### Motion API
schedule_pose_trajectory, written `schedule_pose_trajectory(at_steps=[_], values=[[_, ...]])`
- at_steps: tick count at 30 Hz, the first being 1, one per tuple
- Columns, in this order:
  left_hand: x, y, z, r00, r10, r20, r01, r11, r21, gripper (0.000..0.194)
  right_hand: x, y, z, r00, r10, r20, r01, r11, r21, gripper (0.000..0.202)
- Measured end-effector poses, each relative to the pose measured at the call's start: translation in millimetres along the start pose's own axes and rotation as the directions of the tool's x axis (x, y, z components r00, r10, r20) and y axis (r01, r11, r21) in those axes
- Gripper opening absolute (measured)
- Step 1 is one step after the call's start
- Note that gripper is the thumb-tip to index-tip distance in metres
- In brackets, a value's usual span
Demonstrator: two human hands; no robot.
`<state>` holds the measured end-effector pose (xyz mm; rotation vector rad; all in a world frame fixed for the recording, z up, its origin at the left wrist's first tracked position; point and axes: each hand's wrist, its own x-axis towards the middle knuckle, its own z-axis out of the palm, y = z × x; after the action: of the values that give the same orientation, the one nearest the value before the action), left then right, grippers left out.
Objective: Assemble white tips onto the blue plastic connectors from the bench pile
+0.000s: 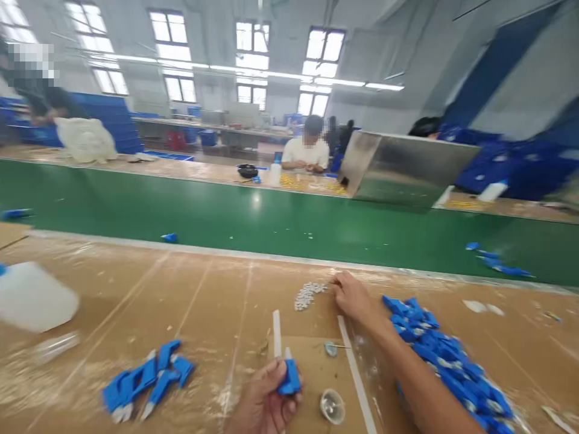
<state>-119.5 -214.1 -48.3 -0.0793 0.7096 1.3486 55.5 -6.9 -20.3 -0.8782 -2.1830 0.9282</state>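
Observation:
A blue part with a pale tip (pixel 290 375) is held between the thumb and fingers of my left hand (pixel 270 395), low in the middle of the head view. Farther up, my right hand (pixel 350 294) reaches to the right edge of a cluster of small grey-white pieces (pixel 308 295). Its fingers are drawn together, and whatever is between them is too small to make out. Below it, a small clear cup (pixel 332 405) and a light-blue blob with a thin stick (pixel 332 349) rest on a taped cardboard sheet (pixel 312 361).
Many blue parts (pixel 446 361) are heaped beside my right forearm; several more (pixel 147 380) lie at the left. A white bottle (pixel 38 296) stands far left. Beyond the table runs a green belt (pixel 217 211) carrying blue parts. Across it sits a person (pixel 307 147).

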Motion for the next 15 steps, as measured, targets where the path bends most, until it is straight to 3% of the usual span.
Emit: schedule_pose_trajectory(at_steps=[3, 7, 10, 15], values=[[8, 11, -17.6, 0.998, -0.056, 0.005, 0.055, 0.994, 0.099, 0.021, 18, 29, 1, 0.991, 0.102, -0.084, -0.121, 0.957, -0.262, 0.030], [9, 4, -25.5, 0.999, -0.038, 0.008, 0.036, 0.986, 0.160, 0.027, 26, 52, 19, 0.993, 0.110, -0.031, -0.113, 0.905, -0.409, 0.030], [9, 2, -26.1, 1.000, -0.029, 0.012, 0.027, 0.989, 0.147, 0.028, 19, 52, 36, 0.996, 0.071, 0.048, -0.044, 0.899, -0.436, 0.019], [7, 4, -24.0, 1.000, -0.021, 0.023, 0.017, 0.989, 0.149, 0.026, -2, 44, 32, 0.995, 0.055, 0.086, -0.014, 0.907, -0.421, 0.046]])
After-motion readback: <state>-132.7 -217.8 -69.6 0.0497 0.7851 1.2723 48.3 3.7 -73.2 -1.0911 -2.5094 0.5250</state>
